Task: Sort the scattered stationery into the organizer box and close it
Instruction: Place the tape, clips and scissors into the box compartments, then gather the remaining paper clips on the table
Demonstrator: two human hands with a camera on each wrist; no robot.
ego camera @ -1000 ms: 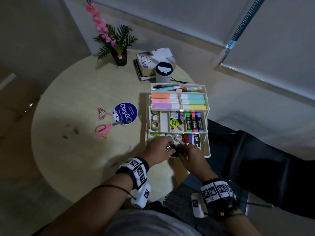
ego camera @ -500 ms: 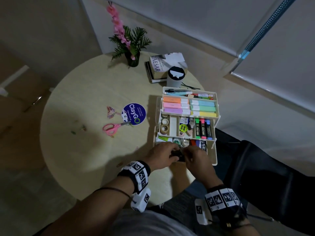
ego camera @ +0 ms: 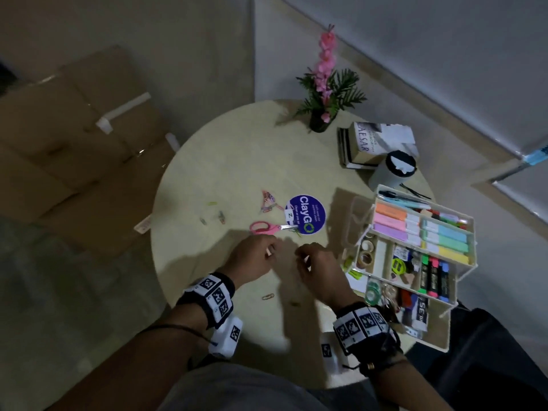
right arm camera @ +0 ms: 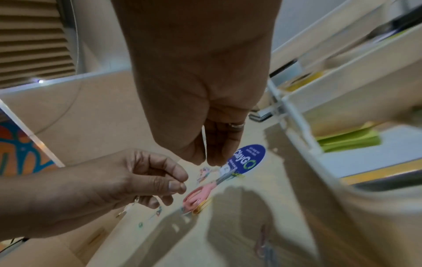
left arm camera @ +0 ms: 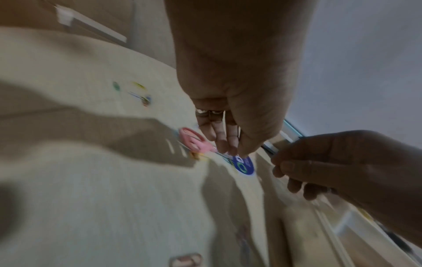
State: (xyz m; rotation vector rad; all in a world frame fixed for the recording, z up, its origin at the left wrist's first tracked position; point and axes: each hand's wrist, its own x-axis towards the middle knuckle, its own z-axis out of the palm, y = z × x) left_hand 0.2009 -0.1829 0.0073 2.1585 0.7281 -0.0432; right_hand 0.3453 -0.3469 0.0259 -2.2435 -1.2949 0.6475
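Note:
The white tiered organizer box (ego camera: 382, 258) stands open at the table's right, with highlighters, markers and tape in its trays. Pink scissors (ego camera: 262, 227) lie partly on a round blue sticker (ego camera: 305, 214). Coloured paper clips (ego camera: 268, 200) and small pins (ego camera: 212, 216) lie further left. A single clip (ego camera: 267, 297) rests between my wrists. My left hand (ego camera: 271, 247) hovers just short of the scissors (left arm camera: 194, 141), fingers loosely curled and holding nothing. My right hand (ego camera: 301, 256) hangs beside it, thumb near its fingers, nothing visible in it.
A potted pink flower (ego camera: 321, 120), stacked books (ego camera: 367, 140) and a white cylinder (ego camera: 393, 170) stand at the table's far side. Cardboard boxes (ego camera: 74, 143) lie on the floor to the left. A dark chair (ego camera: 489, 351) is at the right.
Both hands left the organizer's lower tray and moved left over the table, toward the scissors. My head turned left too.

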